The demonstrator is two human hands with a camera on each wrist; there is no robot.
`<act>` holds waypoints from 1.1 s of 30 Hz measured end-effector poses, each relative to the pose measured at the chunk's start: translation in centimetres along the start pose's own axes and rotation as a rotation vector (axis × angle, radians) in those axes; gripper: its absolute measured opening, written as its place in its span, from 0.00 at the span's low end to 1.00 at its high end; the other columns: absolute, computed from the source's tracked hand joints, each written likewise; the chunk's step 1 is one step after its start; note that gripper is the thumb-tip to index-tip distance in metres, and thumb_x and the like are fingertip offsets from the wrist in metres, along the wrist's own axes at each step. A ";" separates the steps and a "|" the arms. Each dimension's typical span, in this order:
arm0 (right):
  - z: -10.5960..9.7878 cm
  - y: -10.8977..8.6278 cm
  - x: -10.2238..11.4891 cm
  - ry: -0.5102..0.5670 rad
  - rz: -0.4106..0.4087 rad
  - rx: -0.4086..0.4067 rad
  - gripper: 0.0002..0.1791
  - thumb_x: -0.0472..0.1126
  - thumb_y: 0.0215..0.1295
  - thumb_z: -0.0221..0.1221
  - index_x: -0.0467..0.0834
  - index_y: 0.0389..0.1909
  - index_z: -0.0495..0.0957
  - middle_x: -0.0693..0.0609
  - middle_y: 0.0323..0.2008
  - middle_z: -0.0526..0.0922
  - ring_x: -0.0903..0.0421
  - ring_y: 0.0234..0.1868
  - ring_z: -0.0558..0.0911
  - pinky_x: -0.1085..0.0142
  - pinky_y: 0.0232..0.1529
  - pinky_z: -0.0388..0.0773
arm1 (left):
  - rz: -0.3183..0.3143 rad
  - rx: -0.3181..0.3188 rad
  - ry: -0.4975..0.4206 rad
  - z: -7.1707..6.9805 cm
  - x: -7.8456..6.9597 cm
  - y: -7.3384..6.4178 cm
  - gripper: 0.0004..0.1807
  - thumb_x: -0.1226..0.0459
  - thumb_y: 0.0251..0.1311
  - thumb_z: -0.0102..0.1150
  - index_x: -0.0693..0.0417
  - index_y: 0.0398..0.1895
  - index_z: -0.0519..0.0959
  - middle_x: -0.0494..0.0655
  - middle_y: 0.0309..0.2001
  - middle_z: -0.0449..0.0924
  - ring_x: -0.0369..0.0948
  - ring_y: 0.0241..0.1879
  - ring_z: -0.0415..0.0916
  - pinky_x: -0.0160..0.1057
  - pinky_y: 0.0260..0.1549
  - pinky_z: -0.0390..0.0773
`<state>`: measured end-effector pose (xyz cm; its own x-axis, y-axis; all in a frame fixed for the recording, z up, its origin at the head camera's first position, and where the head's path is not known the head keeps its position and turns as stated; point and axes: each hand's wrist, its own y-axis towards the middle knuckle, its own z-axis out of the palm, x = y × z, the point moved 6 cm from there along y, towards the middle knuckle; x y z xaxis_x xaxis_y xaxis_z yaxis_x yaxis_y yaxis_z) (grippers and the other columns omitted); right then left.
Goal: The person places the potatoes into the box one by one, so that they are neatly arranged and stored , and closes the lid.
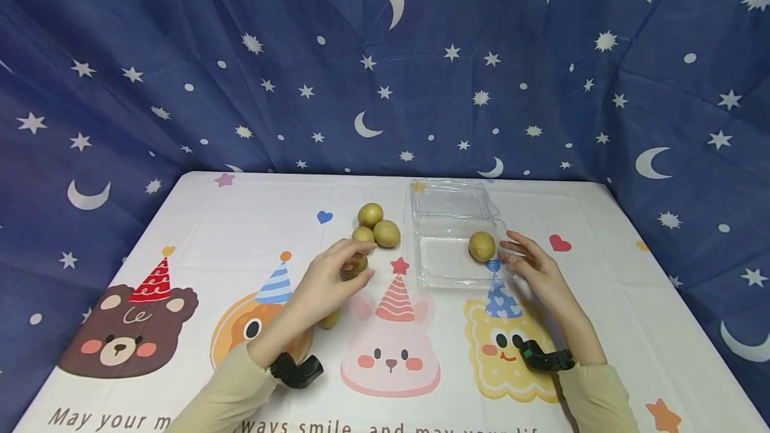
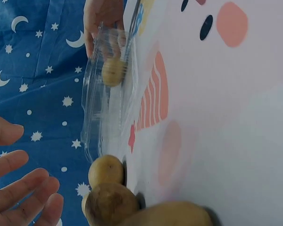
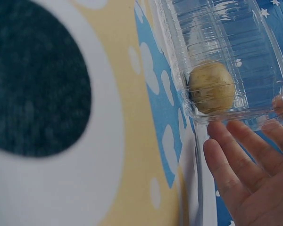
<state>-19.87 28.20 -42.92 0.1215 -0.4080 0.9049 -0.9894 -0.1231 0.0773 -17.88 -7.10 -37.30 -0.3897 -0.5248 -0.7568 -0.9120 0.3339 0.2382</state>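
Note:
My left hand hovers with parted, bent fingers over a potato, which partly shows between thumb and fingers. In the left wrist view those fingers are apart from the potatoes, with nothing between them. Beyond it, several potatoes sit in a cluster, and another lies partly hidden by my left wrist. A clear plastic clamshell box stands with its lid folded back. One potato rests inside, by the right wall. My right hand is at that wall, its extended fingers against the plastic.
A white tablecloth printed with cartoon faces and lettering covers the table. Behind its far edge hangs a dark blue curtain with moons and stars. Dark wrist cameras are strapped to both wrists.

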 end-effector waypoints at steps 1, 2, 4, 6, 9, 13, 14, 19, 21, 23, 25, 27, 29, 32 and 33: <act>0.0 0.0 0.0 -0.002 0.003 0.000 0.28 0.38 0.73 0.49 0.39 0.71 0.56 0.31 0.63 0.69 0.80 0.49 0.75 0.85 0.47 0.71 | 0.002 -0.004 -0.001 -0.1 0.1 -0.1 0.21 0.64 0.57 0.65 0.48 0.55 0.77 0.43 0.47 0.79 0.43 0.44 0.79 0.42 0.46 0.81; 0.0 0.0 0.0 -0.005 0.005 -0.001 0.28 0.38 0.73 0.49 0.39 0.72 0.56 0.31 0.63 0.69 0.80 0.49 0.75 0.85 0.47 0.71 | 0.004 -0.007 -0.005 -0.3 0.1 -0.2 0.21 0.65 0.57 0.65 0.48 0.55 0.77 0.44 0.47 0.80 0.43 0.44 0.79 0.42 0.46 0.81; 0.0 0.0 0.0 -0.007 0.010 -0.001 0.29 0.39 0.73 0.49 0.40 0.72 0.56 0.31 0.63 0.69 0.80 0.50 0.75 0.85 0.47 0.71 | 0.003 -0.010 -0.008 -0.5 0.3 -0.3 0.20 0.65 0.57 0.64 0.47 0.54 0.78 0.45 0.48 0.80 0.43 0.44 0.80 0.42 0.44 0.81; 0.0 0.0 -0.1 -0.010 0.012 -0.002 0.29 0.39 0.73 0.49 0.40 0.72 0.56 0.31 0.63 0.69 0.80 0.49 0.75 0.85 0.47 0.71 | -0.005 -0.009 -0.012 -0.7 0.5 -0.4 0.20 0.65 0.57 0.64 0.47 0.54 0.78 0.46 0.48 0.80 0.43 0.44 0.80 0.42 0.44 0.81; 0.0 0.0 -0.2 -0.010 0.009 -0.003 0.29 0.40 0.73 0.50 0.40 0.72 0.56 0.31 0.63 0.69 0.80 0.49 0.75 0.85 0.47 0.72 | -0.006 -0.011 -0.014 -0.9 0.7 -0.5 0.20 0.64 0.58 0.64 0.47 0.55 0.78 0.48 0.49 0.80 0.44 0.46 0.79 0.44 0.45 0.81; 0.0 0.0 -0.2 -0.011 -0.001 -0.005 0.29 0.39 0.73 0.50 0.39 0.71 0.57 0.30 0.63 0.69 0.81 0.48 0.75 0.85 0.47 0.72 | 0.006 -0.026 0.001 -1.3 0.9 -0.8 0.21 0.64 0.57 0.65 0.50 0.55 0.78 0.49 0.49 0.80 0.46 0.47 0.78 0.47 0.45 0.81; 0.0 0.0 -0.2 -0.010 -0.003 -0.005 0.29 0.39 0.73 0.50 0.39 0.71 0.57 0.30 0.63 0.69 0.81 0.48 0.75 0.85 0.47 0.72 | 0.008 -0.029 0.010 -1.5 0.9 -0.9 0.21 0.64 0.57 0.65 0.50 0.55 0.78 0.49 0.49 0.80 0.46 0.48 0.78 0.47 0.45 0.81; 0.0 0.1 -0.1 -0.005 -0.009 -0.002 0.29 0.39 0.73 0.49 0.38 0.71 0.57 0.30 0.63 0.69 0.79 0.49 0.76 0.85 0.47 0.72 | -0.023 -0.031 0.042 -1.8 1.6 -1.6 0.19 0.63 0.58 0.64 0.50 0.54 0.78 0.48 0.50 0.80 0.45 0.49 0.77 0.46 0.46 0.80; 0.0 0.1 -0.1 -0.005 -0.009 -0.002 0.28 0.38 0.73 0.49 0.38 0.71 0.57 0.30 0.63 0.69 0.79 0.49 0.76 0.85 0.47 0.72 | -0.036 -0.031 0.049 -2.0 1.9 -1.9 0.19 0.63 0.59 0.63 0.50 0.54 0.79 0.48 0.50 0.80 0.45 0.49 0.77 0.46 0.47 0.80; 0.0 0.0 0.0 -0.005 -0.008 -0.003 0.28 0.38 0.72 0.49 0.38 0.71 0.57 0.30 0.63 0.69 0.79 0.49 0.76 0.85 0.47 0.71 | -0.041 -0.033 0.058 -2.0 2.1 -2.1 0.19 0.64 0.59 0.63 0.50 0.54 0.79 0.48 0.51 0.80 0.45 0.49 0.77 0.46 0.47 0.80; 0.0 0.0 0.0 -0.001 -0.007 -0.002 0.28 0.38 0.72 0.49 0.38 0.71 0.57 0.30 0.63 0.69 0.79 0.49 0.76 0.85 0.47 0.71 | -0.044 -0.037 0.066 -2.1 2.3 -2.4 0.19 0.64 0.58 0.63 0.51 0.54 0.79 0.48 0.51 0.80 0.45 0.49 0.78 0.46 0.46 0.81; 0.1 0.0 0.0 0.003 -0.007 -0.001 0.28 0.38 0.72 0.49 0.38 0.71 0.57 0.30 0.63 0.69 0.79 0.49 0.76 0.85 0.47 0.71 | -0.048 -0.039 0.073 -2.1 2.5 -2.6 0.19 0.64 0.58 0.64 0.51 0.53 0.79 0.48 0.51 0.80 0.44 0.49 0.78 0.45 0.46 0.81; 0.1 0.0 0.1 0.001 -0.007 0.000 0.29 0.39 0.73 0.49 0.38 0.71 0.57 0.30 0.63 0.69 0.80 0.49 0.76 0.85 0.47 0.71 | -0.054 -0.040 0.079 -2.1 2.7 -2.8 0.19 0.64 0.58 0.64 0.51 0.53 0.79 0.47 0.52 0.80 0.44 0.49 0.78 0.45 0.46 0.81; 0.1 0.0 0.1 -0.004 -0.009 0.002 0.29 0.40 0.73 0.49 0.38 0.71 0.56 0.30 0.63 0.69 0.81 0.49 0.75 0.85 0.47 0.71 | -0.076 -0.034 0.078 -2.0 3.0 -3.2 0.19 0.64 0.58 0.64 0.50 0.54 0.79 0.46 0.53 0.79 0.45 0.49 0.78 0.44 0.46 0.81; 0.1 0.0 0.1 -0.007 -0.009 0.002 0.29 0.40 0.73 0.49 0.38 0.72 0.56 0.30 0.63 0.69 0.81 0.49 0.75 0.85 0.47 0.71 | -0.084 -0.032 0.074 -2.0 3.1 -3.3 0.19 0.63 0.58 0.64 0.50 0.54 0.79 0.46 0.53 0.79 0.45 0.49 0.78 0.44 0.46 0.81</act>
<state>-19.87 28.06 -42.91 0.1305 -0.4131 0.9013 -0.9881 -0.1284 0.0842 -16.37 -11.40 -39.22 -0.3190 -0.6070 -0.7278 -0.9450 0.2619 0.1958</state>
